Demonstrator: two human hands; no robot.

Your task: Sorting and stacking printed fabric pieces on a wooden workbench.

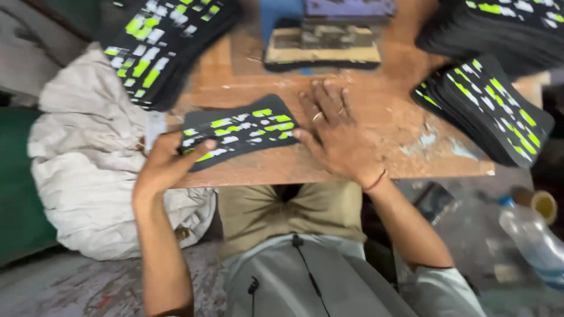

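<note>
Left hand [167,161] pinching printed black piece [238,130] at table edge [329,173]; right hand [338,132] flat, fingers spread. Risk: slipping off, smudging.

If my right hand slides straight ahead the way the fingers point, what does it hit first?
Probably the flat worn block at the table's far edge; the right hand has only bare wooden table before it, though blur leaves depth uncertain.

stack of black pieces [170,41] cropped at top, bottle [531,238] cropped
</note>
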